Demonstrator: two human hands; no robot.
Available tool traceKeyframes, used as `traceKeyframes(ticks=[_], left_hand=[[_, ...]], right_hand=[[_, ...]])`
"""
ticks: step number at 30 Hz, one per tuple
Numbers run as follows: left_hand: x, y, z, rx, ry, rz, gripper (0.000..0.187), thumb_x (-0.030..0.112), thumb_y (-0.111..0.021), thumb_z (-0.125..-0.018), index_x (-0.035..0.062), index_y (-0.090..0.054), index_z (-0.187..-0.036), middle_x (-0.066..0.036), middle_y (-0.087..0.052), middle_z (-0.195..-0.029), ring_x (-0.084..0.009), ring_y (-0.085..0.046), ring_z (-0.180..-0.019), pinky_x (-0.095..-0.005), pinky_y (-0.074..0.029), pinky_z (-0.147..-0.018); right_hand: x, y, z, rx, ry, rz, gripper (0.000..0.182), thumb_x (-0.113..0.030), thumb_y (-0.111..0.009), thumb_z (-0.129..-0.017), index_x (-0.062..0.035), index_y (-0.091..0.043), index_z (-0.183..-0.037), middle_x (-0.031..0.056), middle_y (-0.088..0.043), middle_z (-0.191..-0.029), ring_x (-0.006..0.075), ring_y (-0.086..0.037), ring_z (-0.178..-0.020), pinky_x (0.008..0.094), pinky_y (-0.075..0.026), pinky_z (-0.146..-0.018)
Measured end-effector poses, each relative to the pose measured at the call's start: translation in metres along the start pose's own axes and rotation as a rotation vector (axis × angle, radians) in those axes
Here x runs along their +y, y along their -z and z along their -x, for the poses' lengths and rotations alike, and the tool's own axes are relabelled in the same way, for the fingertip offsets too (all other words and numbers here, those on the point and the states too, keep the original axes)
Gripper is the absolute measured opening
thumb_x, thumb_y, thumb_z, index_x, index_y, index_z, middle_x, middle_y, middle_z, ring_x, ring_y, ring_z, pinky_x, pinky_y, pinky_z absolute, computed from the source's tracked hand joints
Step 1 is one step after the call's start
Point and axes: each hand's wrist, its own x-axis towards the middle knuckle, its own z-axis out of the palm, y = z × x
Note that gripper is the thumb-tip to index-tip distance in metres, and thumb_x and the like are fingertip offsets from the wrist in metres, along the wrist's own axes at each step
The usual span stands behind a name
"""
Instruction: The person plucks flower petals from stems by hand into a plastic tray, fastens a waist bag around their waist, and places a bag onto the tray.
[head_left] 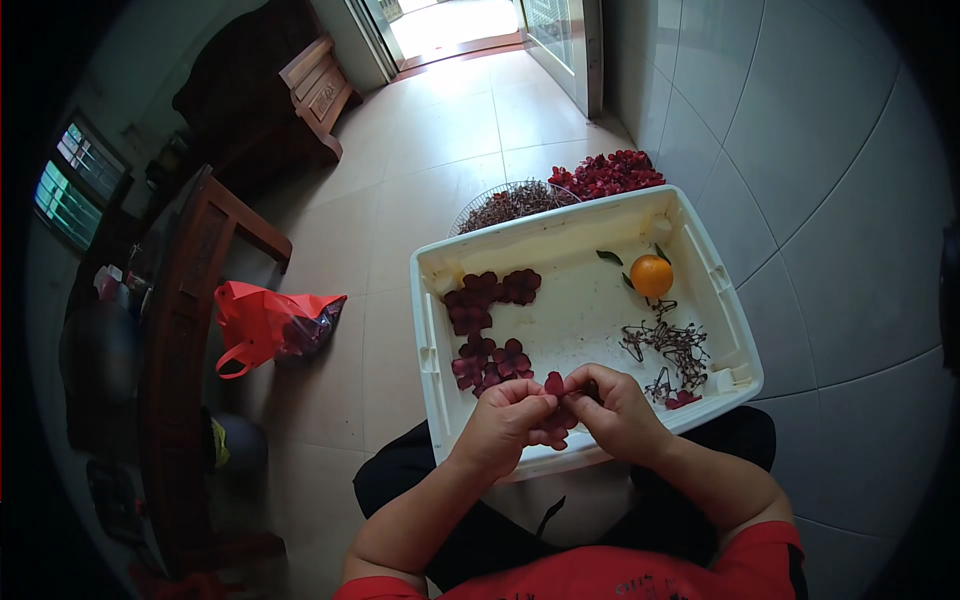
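Observation:
Over the near edge of the white plastic tub (pixel 431 350), my left hand (pixel 508 428) pinches a dark red artificial flower (pixel 555 384). My right hand (pixel 622 414) is closed at the flower's other side, with a small dark bit showing by its fingers. Beyond my left hand, dark red petal layers (pixel 478 310) lie flat along the tub's left side. A heap of thin brown stem pieces (pixel 680 352) is on the tub's right side, with a loose red petal (pixel 683 399) below it. An orange (pixel 651 276) with green leaves sits in the far right corner.
Behind the tub stand a wire basket of brown stems (pixel 515 203) and a pile of red flowers (pixel 612 175). A red bag (pixel 262 325) lies on the tiled floor to the left, near wooden furniture (pixel 190 340). A tiled wall (pixel 800 150) rises at right.

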Motion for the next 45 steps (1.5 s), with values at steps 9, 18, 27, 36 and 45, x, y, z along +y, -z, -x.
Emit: traceKeyframes(ticks=[9, 18, 27, 36, 45], left_hand=[[-0.002, -0.003, -0.001, 0.015, 0.002, 0.044, 0.005, 0.005, -0.055, -0.086, 0.0006, -0.057, -0.085, -0.012, -0.06, -0.071, -0.0202, -0.062, -0.06, -0.0303, -0.055, -0.058], [-0.005, 0.001, -0.004, -0.02, 0.023, 0.009, 0.006, 0.005, -0.054, -0.087, 0.0001, -0.057, -0.086, -0.011, -0.059, -0.074, -0.0186, -0.061, -0.063, -0.0303, -0.054, -0.06], [-0.006, -0.007, 0.0, 0.179, -0.384, -0.309, 0.01, 0.007, -0.057, -0.088, -0.0008, -0.06, -0.092, -0.009, -0.061, -0.081, -0.0172, -0.061, -0.071, -0.0276, -0.054, -0.063], [0.0, -0.007, 0.004, 0.083, -0.21, -0.222, 0.017, 0.012, -0.058, -0.089, -0.0005, -0.062, -0.1, -0.009, -0.065, -0.086, -0.0127, -0.059, -0.076, -0.0227, -0.051, -0.065], [0.005, -0.005, 0.002, 0.049, -0.194, 0.079, 0.014, 0.005, -0.054, -0.09, -0.0006, -0.061, -0.1, -0.012, -0.065, -0.092, -0.0184, -0.063, -0.08, -0.0258, -0.052, -0.065]], right_hand=[[0.001, 0.0, -0.001, 0.008, 0.004, 0.001, 0.005, -0.002, -0.051, -0.091, 0.0004, -0.055, -0.093, 0.0073, -0.062, -0.077, 0.0107, -0.059, -0.067, 0.0192, -0.047, -0.062], [0.001, 0.0, -0.001, 0.021, 0.007, -0.026, 0.006, -0.002, -0.051, -0.09, 0.0009, -0.055, -0.093, 0.0071, -0.062, -0.077, 0.0106, -0.06, -0.067, 0.0193, -0.048, -0.061], [-0.01, 0.0, -0.003, 0.176, 0.195, 0.293, 0.012, 0.002, -0.058, -0.082, 0.0014, -0.056, -0.094, 0.0075, -0.062, -0.077, 0.0154, -0.06, -0.066, 0.0224, -0.048, -0.061], [-0.011, -0.01, -0.002, 0.234, 0.493, 0.561, 0.029, 0.004, -0.064, -0.073, 0.0013, -0.057, -0.101, 0.0118, -0.06, -0.094, 0.0205, -0.059, -0.075, 0.0263, -0.05, -0.063], [-0.005, -0.011, -0.006, 0.287, 0.627, 0.506, 0.037, 0.002, -0.063, -0.077, 0.001, -0.056, -0.114, 0.0157, -0.054, -0.113, 0.0192, -0.057, -0.074, 0.0262, -0.049, -0.061]])
